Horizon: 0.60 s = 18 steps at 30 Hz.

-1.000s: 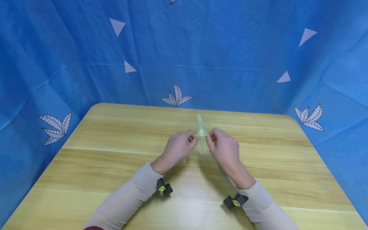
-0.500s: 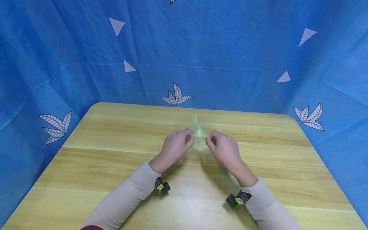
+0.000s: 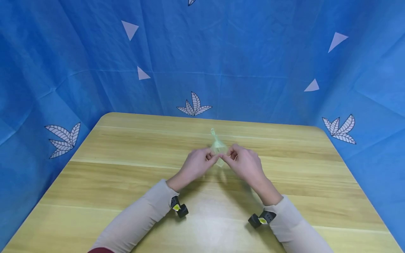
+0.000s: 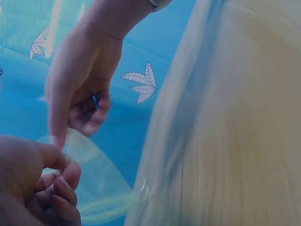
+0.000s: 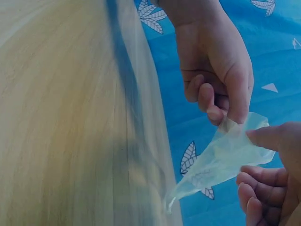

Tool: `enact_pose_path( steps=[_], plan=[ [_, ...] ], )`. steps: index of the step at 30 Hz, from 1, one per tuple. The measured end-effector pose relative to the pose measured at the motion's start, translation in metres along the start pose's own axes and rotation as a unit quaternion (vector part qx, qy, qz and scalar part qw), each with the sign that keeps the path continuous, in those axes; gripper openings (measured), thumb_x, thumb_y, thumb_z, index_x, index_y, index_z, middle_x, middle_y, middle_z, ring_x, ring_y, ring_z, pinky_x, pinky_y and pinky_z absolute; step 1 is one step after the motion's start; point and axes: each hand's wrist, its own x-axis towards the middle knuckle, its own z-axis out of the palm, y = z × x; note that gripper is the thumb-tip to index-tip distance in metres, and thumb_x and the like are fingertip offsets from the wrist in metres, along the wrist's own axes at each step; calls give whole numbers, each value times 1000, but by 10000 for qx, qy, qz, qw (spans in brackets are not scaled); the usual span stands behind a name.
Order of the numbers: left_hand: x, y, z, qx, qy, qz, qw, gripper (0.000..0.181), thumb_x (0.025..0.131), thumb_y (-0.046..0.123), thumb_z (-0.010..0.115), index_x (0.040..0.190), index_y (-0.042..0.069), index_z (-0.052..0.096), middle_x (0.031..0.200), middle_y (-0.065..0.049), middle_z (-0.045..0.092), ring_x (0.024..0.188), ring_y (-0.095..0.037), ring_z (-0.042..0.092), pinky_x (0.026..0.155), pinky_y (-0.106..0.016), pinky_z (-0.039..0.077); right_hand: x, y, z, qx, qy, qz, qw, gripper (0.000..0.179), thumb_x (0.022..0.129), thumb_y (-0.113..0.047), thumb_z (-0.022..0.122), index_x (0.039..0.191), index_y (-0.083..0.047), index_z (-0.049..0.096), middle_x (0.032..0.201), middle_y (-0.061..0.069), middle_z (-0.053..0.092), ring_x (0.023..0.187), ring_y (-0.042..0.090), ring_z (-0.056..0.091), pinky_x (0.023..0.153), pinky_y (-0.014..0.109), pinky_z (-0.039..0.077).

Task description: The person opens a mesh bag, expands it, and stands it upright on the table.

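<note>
A thin, pale green, see-through bag-like piece of film (image 3: 217, 143) is held above the table between the two hands. Its gathered, narrow end points away from the person, and the wider part spreads near the fingertips. With thumb and index finger my left hand (image 3: 197, 163) pinches the film's near edge; the left wrist view shows this left hand (image 4: 37, 183) close up. Beside it, my right hand (image 3: 245, 163) holds the same edge, its thumb tip almost meeting the left fingertips. In the right wrist view the right thumb lies on the film (image 5: 225, 157), with the other fingers curled below.
A wooden table (image 3: 133, 182) lies under the hands. Behind and at both sides hangs a blue curtain (image 3: 253, 52) with white triangles and leaf prints. Each sleeve cuff carries a small black wrist camera (image 3: 181, 210).
The hands first drew slightly apart, spreading the film wider, then came together so the fingertips nearly meet. The narrow end has drifted a little left.
</note>
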Motion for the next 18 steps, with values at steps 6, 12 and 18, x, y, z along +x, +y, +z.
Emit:
enact_pose_path(
  steps=[6, 12, 18],
  plan=[
    [1, -1, -2, -24, 110, -118, 9999, 14, 97, 22, 58, 86, 15, 63, 72, 8, 60, 51, -7, 46, 53, -24, 44, 0, 1, 2, -77, -132, 5, 9999, 19, 94, -25, 60, 77, -16, 62, 60, -6, 52, 52, 14, 45, 49, 30, 36],
    [1, -2, -4, 377, 314, 96, 9987, 10, 93, 15, 58, 84, 15, 63, 66, 10, 57, 49, -5, 44, 52, -23, 42, 1, 3, 0, -104, -117, 32, 9999, 20, 94, -21, 59, 75, -15, 59, 56, -5, 48, 48, 15, 41, 47, 31, 33],
    [0, 0, -4, 493, 459, 216, 9975, 13, 94, 18, 59, 81, 17, 60, 63, 10, 55, 49, -5, 44, 51, -23, 42, 1, 2, 1, -64, -15, 32, 10000, 19, 95, -22, 59, 77, -15, 60, 56, -5, 48, 48, 15, 42, 47, 31, 35]
  ],
)
